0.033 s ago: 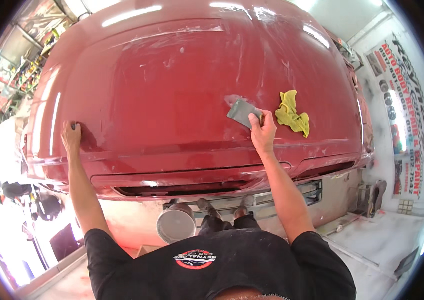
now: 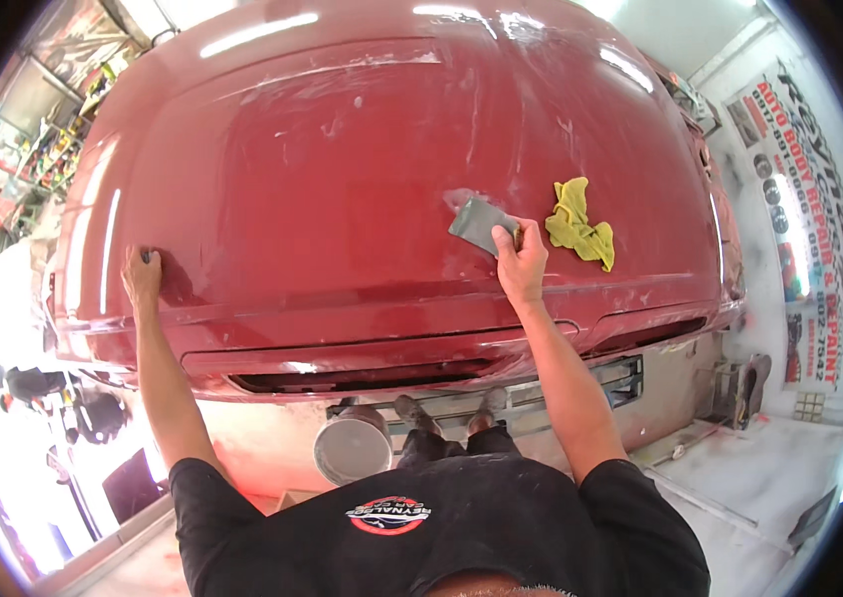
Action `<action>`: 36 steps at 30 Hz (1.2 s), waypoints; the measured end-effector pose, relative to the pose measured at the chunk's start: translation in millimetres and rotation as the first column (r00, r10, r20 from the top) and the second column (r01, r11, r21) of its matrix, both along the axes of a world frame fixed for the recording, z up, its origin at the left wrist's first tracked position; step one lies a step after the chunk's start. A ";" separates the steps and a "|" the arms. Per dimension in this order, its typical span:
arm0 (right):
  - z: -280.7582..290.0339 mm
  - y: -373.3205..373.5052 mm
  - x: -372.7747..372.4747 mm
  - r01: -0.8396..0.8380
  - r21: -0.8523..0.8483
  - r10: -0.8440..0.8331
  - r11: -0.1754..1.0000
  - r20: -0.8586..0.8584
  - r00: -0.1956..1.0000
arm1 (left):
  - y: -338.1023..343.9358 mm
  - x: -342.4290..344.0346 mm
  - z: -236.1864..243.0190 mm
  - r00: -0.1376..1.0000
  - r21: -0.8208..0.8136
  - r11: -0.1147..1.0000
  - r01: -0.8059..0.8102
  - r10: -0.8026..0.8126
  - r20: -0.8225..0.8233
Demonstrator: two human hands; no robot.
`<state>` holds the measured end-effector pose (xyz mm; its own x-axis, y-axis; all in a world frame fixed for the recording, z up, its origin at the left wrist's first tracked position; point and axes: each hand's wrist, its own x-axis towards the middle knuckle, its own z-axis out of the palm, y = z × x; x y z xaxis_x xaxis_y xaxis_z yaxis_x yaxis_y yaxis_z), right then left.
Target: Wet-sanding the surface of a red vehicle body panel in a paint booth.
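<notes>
My right hand point(image 2: 523, 267) grips a flat grey rectangular piece of sandpaper point(image 2: 479, 225), thumb on top, against the red car hood point(image 2: 342, 199). Whitish residue point(image 2: 461, 197) shows at the sandpaper's far edge. Just right of that hand, a crumpled yellow cloth point(image 2: 580, 224) lies on the hood. Over at the hood's left side, my left hand point(image 2: 143, 274) rests with its fingers curled. Something small and dark shows at those fingertips, too small to name.
A round bucket point(image 2: 353, 448) stands on the floor below the car's front edge, left of my feet. Whitish streaks mark the hood's far right part. A wall with a large printed banner point(image 2: 789, 219) rises at right; cluttered shelves point(image 2: 53, 139) stand at far left.
</notes>
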<state>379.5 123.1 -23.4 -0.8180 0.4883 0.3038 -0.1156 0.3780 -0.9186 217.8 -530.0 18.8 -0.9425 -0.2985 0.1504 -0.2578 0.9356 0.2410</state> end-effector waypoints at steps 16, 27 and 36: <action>4.2 13.1 -4.3 0.035 0.020 -0.035 0.999 -0.015 0.999 | 402.7 94.5 23.2 0.916 0.895 0.197 0.401 -0.054 -0.398; 54.0 6.9 82.2 -0.407 -0.171 0.432 0.897 0.153 0.889 | 473.8 241.4 22.3 0.924 0.891 0.255 0.375 -0.178 -0.338; 34.2 -13.9 136.8 -0.805 -0.244 0.836 0.541 0.261 0.483 | 441.6 383.2 -25.6 0.998 0.998 0.054 0.039 0.038 -0.041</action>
